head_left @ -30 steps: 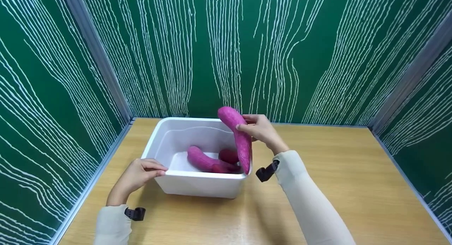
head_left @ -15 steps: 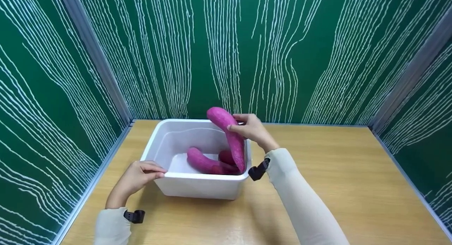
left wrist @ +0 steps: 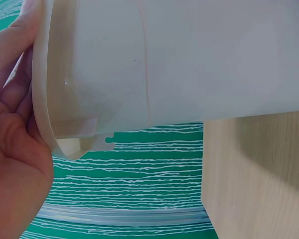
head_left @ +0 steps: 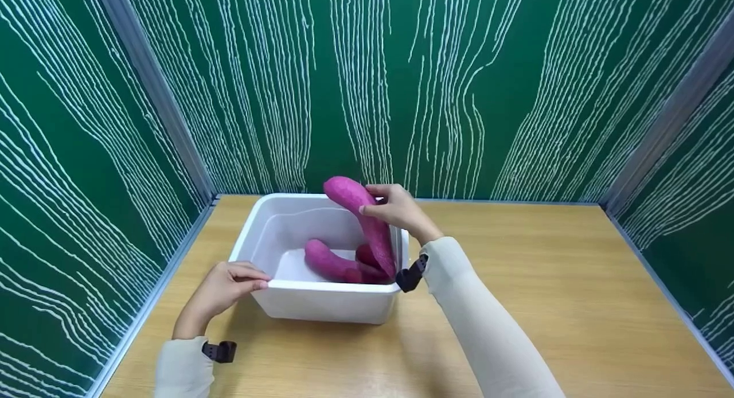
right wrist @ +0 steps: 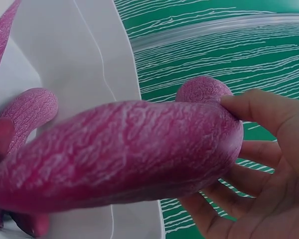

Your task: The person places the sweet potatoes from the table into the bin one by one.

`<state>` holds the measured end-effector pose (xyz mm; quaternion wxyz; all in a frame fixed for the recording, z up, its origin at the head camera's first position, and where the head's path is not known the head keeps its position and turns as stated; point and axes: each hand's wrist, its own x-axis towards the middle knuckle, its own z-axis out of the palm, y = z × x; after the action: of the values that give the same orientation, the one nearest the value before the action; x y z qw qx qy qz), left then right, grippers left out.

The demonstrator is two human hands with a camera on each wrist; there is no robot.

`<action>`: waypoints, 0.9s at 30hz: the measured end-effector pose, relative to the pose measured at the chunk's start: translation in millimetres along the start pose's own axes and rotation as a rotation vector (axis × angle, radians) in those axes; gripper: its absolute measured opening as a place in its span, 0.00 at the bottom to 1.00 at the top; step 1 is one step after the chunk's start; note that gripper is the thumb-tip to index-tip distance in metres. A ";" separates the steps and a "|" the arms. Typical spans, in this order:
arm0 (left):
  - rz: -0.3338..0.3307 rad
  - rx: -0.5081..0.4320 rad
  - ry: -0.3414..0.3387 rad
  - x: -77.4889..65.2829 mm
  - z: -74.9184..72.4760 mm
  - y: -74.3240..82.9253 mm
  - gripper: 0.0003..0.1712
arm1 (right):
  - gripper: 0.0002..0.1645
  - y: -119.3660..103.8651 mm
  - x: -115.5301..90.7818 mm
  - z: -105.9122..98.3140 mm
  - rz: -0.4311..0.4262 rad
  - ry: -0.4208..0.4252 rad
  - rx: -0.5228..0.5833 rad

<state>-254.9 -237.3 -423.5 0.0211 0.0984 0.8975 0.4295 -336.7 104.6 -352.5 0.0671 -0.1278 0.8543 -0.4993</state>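
A white plastic bin (head_left: 327, 300) stands on the table. My left hand (head_left: 226, 283) pinches its rim at the near left corner; in the left wrist view this hand (left wrist: 17, 149) lies against the lip. With my right hand (head_left: 398, 210) I grip a long, curved pink-purple sweet potato (head_left: 364, 217), thumb on one side and fingers on the other. It slants, thick end up above the far rim and tapered end down inside the bin's right side. Another sweet potato (head_left: 327, 261) lies on the bin floor, beside darker red rounded pieces (head_left: 365, 253) partly hidden behind the held one.
The wooden table (head_left: 533, 272) extends to the right of the bin and in front of it. Green panels (head_left: 516, 71) with white wavy lines enclose the back and both sides, joined by grey metal posts (head_left: 152, 77).
My right hand has moved left with the sweet potato, bringing its tapered end from the bin's right rim to inside the bin. My left hand stays on the rim.
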 end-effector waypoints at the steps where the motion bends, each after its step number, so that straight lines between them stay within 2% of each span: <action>1: 0.000 0.000 -0.001 -0.1 -0.1 0.0 0.08 | 0.36 -0.1 0.6 1.0 -0.004 -0.004 0.003; 15: -0.014 -0.008 -0.009 0.9 -0.3 3.0 0.07 | 0.36 -4.7 2.5 10.3 -0.048 -0.033 -0.016; 20: 0.050 0.002 -0.013 1.1 -0.4 1.3 0.08 | 0.35 -4.9 2.0 13.7 -0.081 -0.048 -0.009; 23: 0.065 0.005 -0.016 1.2 0.1 0.4 0.09 | 0.34 -5.5 2.0 15.4 -0.081 -0.041 -0.005; 27: 0.024 0.003 -0.013 1.7 0.4 1.3 0.10 | 0.31 -7.3 1.7 15.7 -0.069 -0.027 0.007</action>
<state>-256.3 -235.8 -422.6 0.0214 0.1120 0.8968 0.4275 -333.5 87.6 -353.9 0.0620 -0.1637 0.8468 -0.5023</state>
